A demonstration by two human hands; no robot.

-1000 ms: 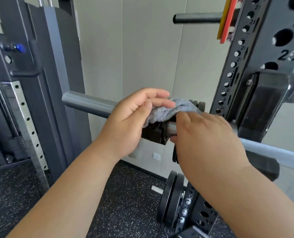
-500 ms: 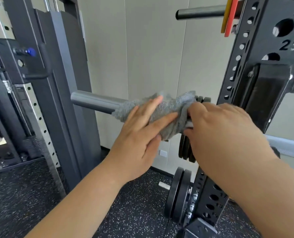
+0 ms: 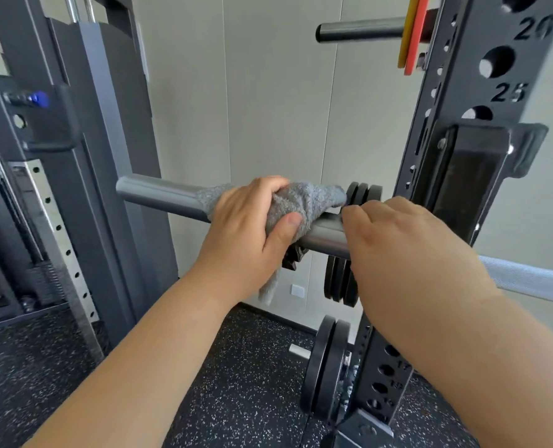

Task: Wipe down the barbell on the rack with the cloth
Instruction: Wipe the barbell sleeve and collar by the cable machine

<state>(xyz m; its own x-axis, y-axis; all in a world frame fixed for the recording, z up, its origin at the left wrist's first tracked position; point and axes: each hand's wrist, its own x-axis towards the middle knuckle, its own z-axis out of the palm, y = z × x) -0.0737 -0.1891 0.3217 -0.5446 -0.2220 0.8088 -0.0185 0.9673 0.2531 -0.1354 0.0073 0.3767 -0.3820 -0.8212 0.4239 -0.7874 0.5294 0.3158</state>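
At far left stands a grey machine column point(image 3: 107, 156) with a blue knob point(image 3: 37, 99). The barbell point(image 3: 158, 195) lies across the middle, its smooth sleeve end pointing left. The left hand point(image 3: 249, 227) clasps the grey cloth point(image 3: 304, 202) around the sleeve, thumb pressing the fabric on the near side while a loose tail hangs below the bar. Just right of it, the right hand point(image 3: 408, 250) curls its fingers over the top of the bare sleeve, thumb hidden, beside three small black plates point(image 3: 362, 192) on the bar. Further right the black rack upright point(image 3: 482, 92) carries the bar, and its knurled shaft runs off to the right edge. Two black plates sit on a low peg point(image 3: 327, 367) at the upright's foot.
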